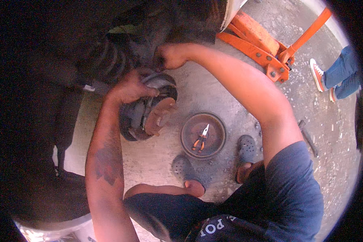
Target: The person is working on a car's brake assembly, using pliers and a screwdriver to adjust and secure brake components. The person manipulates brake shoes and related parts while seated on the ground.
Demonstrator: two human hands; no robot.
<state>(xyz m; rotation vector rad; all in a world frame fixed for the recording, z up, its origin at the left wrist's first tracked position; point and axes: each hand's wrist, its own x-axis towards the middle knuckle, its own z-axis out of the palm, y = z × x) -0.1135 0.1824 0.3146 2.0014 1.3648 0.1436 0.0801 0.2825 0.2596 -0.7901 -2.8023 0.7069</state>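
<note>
My left hand (131, 86) curls over the top of a drum brake assembly (138, 115), its thumb lying across the upper edge. The assembly has a rusty round hub (160, 117) with studs on its outer face. Just beyond, my right hand (171, 56) is closed in a fist-like grip behind the top of the assembly; what its fingers hold is hidden in shadow. On the floor to the right lies a round brake drum (223, 136), open side up. Long-nose pliers (201, 138) with orange and black handles rest inside it.
A dark coil spring (113, 60) and other underbody parts are close to my left hand. An orange floor jack (256, 52) stands at the far right. Nearby stands another person in jeans (343, 74). A dark bar-shaped tool (308, 138) lies right of my arm.
</note>
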